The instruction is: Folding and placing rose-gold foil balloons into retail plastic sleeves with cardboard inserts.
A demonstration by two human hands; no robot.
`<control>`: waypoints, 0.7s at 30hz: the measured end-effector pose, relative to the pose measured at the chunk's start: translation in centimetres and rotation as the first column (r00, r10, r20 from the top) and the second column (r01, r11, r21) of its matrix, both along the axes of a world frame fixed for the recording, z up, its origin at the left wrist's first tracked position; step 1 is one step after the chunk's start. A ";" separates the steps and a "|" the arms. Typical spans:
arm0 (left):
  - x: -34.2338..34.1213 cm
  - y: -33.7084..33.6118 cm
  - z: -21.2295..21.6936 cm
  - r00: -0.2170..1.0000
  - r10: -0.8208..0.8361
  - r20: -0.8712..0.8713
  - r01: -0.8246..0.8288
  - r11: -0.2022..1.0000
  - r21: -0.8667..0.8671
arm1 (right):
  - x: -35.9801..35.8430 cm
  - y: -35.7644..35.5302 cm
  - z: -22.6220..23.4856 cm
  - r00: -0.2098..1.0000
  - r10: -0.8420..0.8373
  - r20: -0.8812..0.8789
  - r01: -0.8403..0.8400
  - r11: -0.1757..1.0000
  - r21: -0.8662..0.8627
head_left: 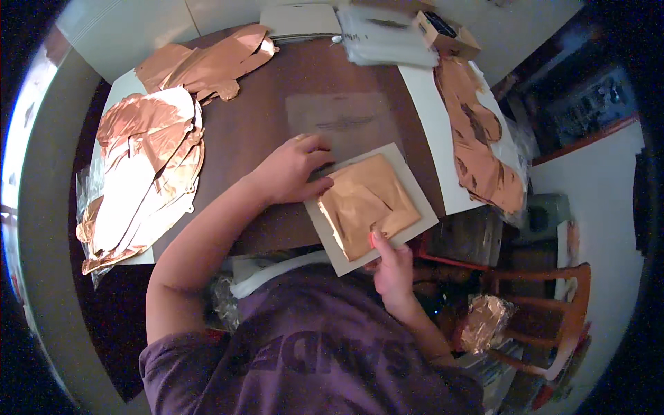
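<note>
While the left hand is pressing flat, fingers together, on the folded copper foil balloon lying on the grey card, the right hand is pinching its near edge (slippery stuff), so it's probably risking sliding or unfolding.

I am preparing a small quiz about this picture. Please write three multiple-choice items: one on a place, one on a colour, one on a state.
1. Where does the folded foil piece lie?
A. on the grey card
B. on the chair
C. on the floor

2. What colour is the foil?
A. blue
B. copper
C. green

3. How is the left hand placed?
A. lifted in the air
B. closed in a fist
C. resting at the card's upper left edge

Answers: 1 A, the card shows around it; 2 B, shiny copper; 3 C, its fingers lie at the card; the right hand touches the near edge.
</note>
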State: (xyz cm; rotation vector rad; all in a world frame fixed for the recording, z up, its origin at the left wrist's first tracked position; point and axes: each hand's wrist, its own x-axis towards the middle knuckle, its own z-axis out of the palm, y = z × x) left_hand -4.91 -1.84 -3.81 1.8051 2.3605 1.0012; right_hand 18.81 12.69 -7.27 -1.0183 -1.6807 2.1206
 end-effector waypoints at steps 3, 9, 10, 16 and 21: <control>1.0 -1.1 -0.1 1.000 0.022 -0.015 -0.022 1.000 0.009 | 0.4 -0.1 0.9 0.999 0.016 -0.033 -0.023 0.972 -0.234; 1.6 -2.3 -0.7 0.998 -0.002 -0.056 0.006 0.997 0.073 | 2.2 3.3 -1.3 0.978 0.117 -0.175 -0.194 0.824 -0.533; 1.8 -2.4 -0.6 0.998 -0.002 -0.056 0.006 0.997 0.073 | 2.1 3.1 -1.4 0.978 0.116 -0.175 -0.193 0.824 -0.532; 2.2 -3.0 0.9 0.998 0.059 -0.010 -0.059 0.998 0.014 | 1.4 0.6 0.8 0.995 0.000 -0.098 -0.007 0.997 -0.072; 2.8 -2.8 0.6 0.932 -0.003 -0.361 -0.016 0.999 -0.049 | 1.5 0.1 0.7 0.988 -0.006 -0.152 0.012 0.999 0.041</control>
